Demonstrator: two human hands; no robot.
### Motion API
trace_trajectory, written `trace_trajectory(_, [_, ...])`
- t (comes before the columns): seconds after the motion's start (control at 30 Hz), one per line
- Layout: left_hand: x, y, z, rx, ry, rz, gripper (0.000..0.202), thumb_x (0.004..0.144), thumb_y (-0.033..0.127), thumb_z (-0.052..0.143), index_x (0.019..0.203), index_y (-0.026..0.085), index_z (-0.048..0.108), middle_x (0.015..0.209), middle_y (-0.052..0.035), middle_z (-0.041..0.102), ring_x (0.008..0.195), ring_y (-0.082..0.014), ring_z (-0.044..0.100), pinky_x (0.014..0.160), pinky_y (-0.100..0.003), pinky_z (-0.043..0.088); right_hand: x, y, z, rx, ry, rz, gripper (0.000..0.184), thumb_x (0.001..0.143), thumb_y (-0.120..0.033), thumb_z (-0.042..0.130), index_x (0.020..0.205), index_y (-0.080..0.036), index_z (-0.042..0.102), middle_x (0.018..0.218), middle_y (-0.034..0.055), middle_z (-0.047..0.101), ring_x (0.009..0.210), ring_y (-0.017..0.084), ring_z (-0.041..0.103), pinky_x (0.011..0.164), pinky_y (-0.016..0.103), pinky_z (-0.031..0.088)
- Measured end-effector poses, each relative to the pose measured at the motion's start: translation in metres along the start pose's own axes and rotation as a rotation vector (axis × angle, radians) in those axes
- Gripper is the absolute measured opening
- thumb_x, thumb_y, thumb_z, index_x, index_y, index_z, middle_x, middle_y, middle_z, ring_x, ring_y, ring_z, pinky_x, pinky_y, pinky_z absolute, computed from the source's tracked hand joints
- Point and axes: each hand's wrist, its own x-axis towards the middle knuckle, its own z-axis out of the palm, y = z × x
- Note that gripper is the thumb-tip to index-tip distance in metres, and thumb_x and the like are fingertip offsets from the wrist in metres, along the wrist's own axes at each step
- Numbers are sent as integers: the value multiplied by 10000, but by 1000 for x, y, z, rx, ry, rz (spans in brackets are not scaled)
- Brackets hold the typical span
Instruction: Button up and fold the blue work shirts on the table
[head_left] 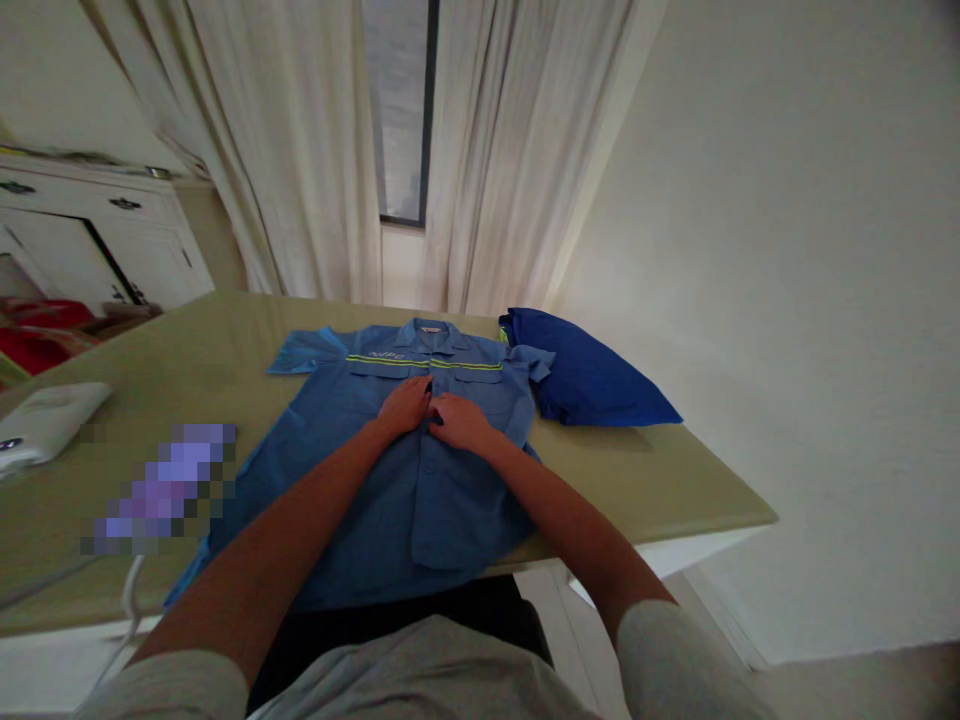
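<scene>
A blue short-sleeved work shirt (360,490) lies front up on the table, its collar at the far side and yellow stripes across the chest. My left hand (406,404) is on the front opening just below the chest pockets, fingers closed on the cloth edge. Right beside it, my right hand (460,419) pinches the same front edge, thumb and fingers together. Whatever button lies between the fingertips is hidden. Below my hands, the lower front edge lies loose, with a button faintly visible.
Dark blue folded cloth (592,370) lies by the shirt's right sleeve. On the left of the table (660,470) are a blurred-out device (165,490) with a cable and a white object (52,420). Curtains (315,150) hang behind; a white cabinet (112,220) stands back left.
</scene>
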Motion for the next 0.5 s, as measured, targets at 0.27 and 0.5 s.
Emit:
trace_trajectory(0.27, [-32,10,-15,-16,106,7,273,960,378,562,1028,197,755,1117,-109,730,1086,-264,658,1024,-378,499,-34,-15,10,-80,142,0,195,1052,-325,524,1094,-204,670,1144,89,686,1086,220,624,879,296,490])
trace_trajectory(0.5, [-37,20,-19,-224,20,-31,303,972,368,502,994,200,753,935,-88,772,874,-255,709,851,-376,530,-38,-12,14,-18,206,-11,213,1071,-283,484,1143,-178,655,1139,102,676,1021,212,646,866,300,500])
